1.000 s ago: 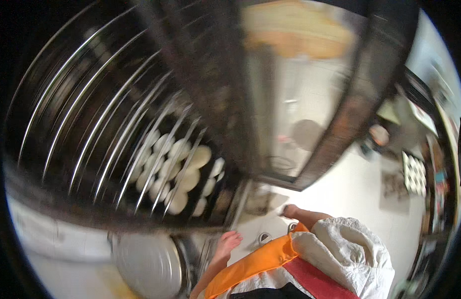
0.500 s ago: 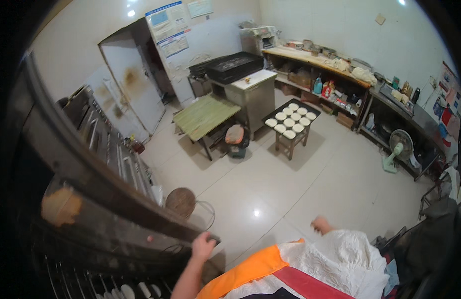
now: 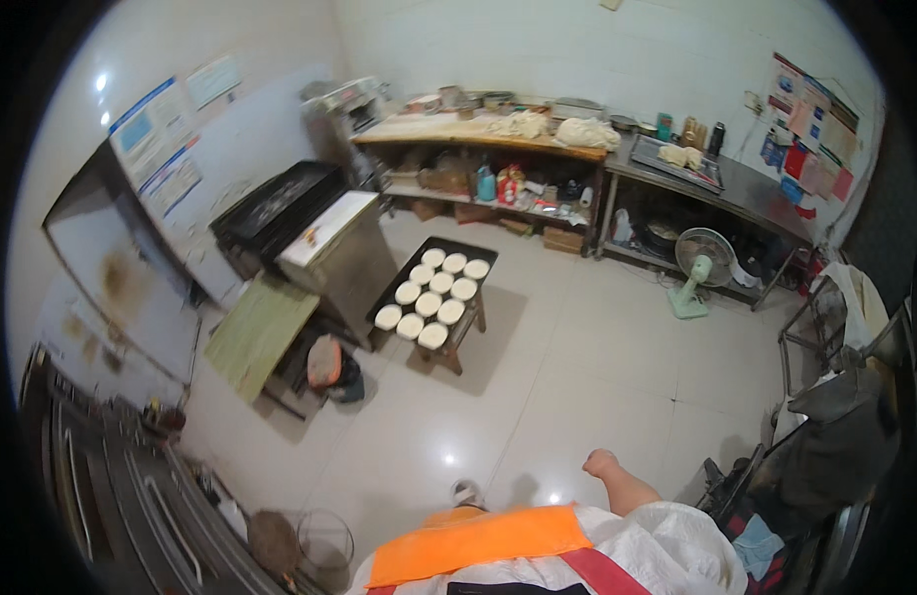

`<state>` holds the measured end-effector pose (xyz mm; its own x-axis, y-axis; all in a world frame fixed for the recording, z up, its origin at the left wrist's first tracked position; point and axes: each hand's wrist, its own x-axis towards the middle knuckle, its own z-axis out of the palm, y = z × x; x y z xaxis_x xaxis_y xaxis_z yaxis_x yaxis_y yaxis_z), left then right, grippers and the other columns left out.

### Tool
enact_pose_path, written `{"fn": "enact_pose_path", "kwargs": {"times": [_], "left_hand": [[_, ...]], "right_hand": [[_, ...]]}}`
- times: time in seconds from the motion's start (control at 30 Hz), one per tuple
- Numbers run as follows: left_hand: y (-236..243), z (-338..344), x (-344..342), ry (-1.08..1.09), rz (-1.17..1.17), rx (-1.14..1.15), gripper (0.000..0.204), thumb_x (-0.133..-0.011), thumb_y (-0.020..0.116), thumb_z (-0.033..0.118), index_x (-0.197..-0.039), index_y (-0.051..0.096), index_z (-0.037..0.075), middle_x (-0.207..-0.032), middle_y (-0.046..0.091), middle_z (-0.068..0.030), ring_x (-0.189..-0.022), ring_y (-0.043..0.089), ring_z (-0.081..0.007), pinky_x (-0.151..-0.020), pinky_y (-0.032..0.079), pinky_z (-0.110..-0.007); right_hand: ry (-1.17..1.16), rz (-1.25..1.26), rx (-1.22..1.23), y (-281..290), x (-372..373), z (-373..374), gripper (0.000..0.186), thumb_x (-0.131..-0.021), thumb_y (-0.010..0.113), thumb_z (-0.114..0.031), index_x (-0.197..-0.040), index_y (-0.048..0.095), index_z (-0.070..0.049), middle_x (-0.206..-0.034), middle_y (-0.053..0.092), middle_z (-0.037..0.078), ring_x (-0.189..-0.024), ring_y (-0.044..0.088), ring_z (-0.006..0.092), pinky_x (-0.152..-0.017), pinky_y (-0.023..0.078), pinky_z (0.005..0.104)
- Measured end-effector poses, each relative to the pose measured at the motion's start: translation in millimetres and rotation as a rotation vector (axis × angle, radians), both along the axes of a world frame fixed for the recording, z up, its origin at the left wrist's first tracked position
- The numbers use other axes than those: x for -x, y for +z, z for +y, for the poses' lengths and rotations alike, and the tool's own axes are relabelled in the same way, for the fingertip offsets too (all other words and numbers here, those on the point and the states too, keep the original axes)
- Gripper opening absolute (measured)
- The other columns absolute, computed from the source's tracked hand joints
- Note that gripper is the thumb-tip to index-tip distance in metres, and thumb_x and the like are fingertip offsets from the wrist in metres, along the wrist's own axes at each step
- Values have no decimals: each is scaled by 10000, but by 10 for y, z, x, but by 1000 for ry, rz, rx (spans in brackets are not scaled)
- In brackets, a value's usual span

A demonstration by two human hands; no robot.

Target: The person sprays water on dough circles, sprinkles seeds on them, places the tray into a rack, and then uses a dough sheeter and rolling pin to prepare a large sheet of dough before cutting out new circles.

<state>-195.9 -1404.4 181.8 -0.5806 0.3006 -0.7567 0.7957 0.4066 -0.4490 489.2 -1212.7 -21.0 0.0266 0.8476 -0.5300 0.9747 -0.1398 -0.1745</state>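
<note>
R hand (image 3: 599,462) is held out low over the tiled floor (image 3: 538,397), just R of the apron's orange band (image 3: 483,540). Fingers look curled in; can't tell for sure if anything's in the grip, & it touches nothing visible. L hand is out of view, so its grip can't be told.

Dough discs (image 3: 441,282), 12 pcs, pale & flat, sit in rows of 3 on a black tray (image 3: 465,251). Tray lies on a small wooden stool (image 3: 455,359) mid-floor, L of & well apart from the R hand. Cabinet (image 3: 354,273) stands just beside the tray, to its L; bin (image 3: 346,385) is nr the stool; green table (image 3: 263,337) is further L.

Writing: posters w/ blue headers (image 3: 156,124) on the L wall, plus a pale framed sheet (image 3: 213,79); print too small to read. R wall has a cluster of overlapping papers, red, pink, white & blue (image 3: 810,129), also unreadable. Blue bottle (image 3: 486,185) & red pack (image 3: 511,185) are on the shelf under the bench (image 3: 448,129); labels too tiny to make out. Dough lump (image 3: 585,134) rests on the bench's R end. Green fan (image 3: 702,266) stands by the steel counter (image 3: 761,201).
</note>
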Motion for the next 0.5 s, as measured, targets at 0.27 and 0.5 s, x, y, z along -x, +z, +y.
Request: {"fn": "enact_pose_path", "kwargs": {"times": [0.27, 0.5], "left_hand": [[-1032, 3429, -566, 152, -368, -333, 377, -877, 559, 313, -1178, 600, 91, -1102, 656, -64, -1007, 603, -204, -846, 480, -367], [-326, 7671, -2344, 110, -962, -1021, 297, -871, 606, 266, -1057, 670, 44, -1022, 678, -82, -913, 624, -188, -797, 489, -347]], "right_hand": [[-243, 147, 240, 79, -756, 511, 277, -749, 610, -276, -907, 704, -69, -787, 708, 72, -698, 678, 234, -677, 543, 366], [-1077, 441, 198, 275, -1075, 571, 171, -849, 603, -113, -941, 645, 25, -805, 674, 133, -622, 652, 240, -563, 535, 400]]}}
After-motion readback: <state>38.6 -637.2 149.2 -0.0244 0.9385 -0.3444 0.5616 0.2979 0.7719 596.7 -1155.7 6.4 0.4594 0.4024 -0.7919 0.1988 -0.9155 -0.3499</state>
